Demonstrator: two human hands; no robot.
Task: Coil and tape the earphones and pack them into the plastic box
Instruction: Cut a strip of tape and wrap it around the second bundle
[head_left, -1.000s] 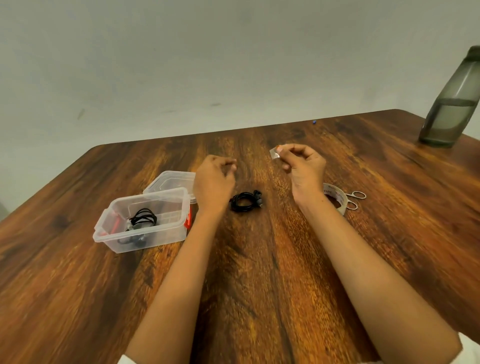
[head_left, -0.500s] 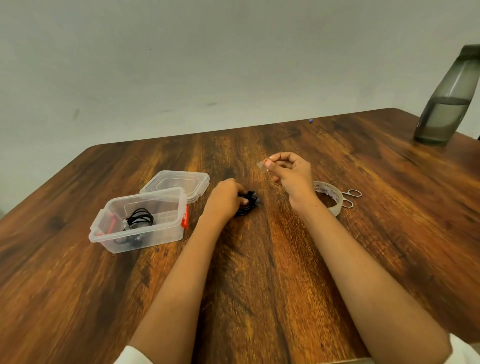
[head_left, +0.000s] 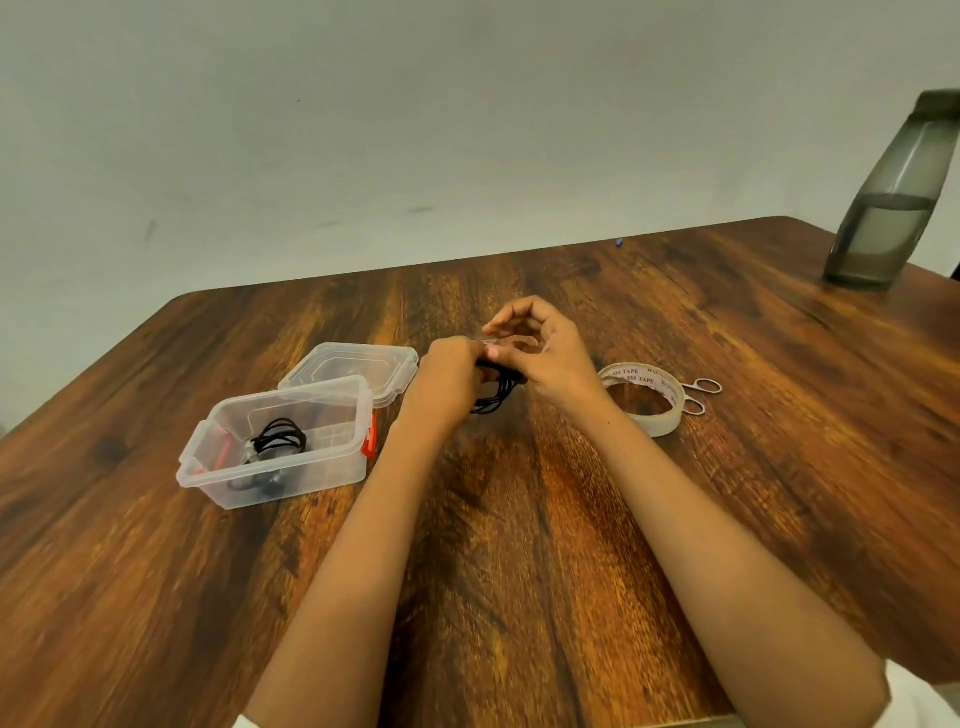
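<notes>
Clear plastic box (head_left: 291, 457), lid off, on the wooden table (head_left: 519, 571): one coiled black earphone set (head_left: 278, 441) inside. Left hand (head_left: 447, 379): fingers clenched on a second black earphone coil (head_left: 496, 395), held just above the table. Right hand (head_left: 540, 353): fingers pinching a small clear tape piece (head_left: 488, 341) at the coil's top. Cable likely light, limp, springy; grip across the bundled loops. Roll of tape (head_left: 644, 400) and small steel scissors (head_left: 701, 392) at right.

Black earphones (head_left: 496, 392), clear plastic box (head_left: 280, 457) with seemingly red latches, brown wood-grain table (head_left: 519, 545)
</notes>
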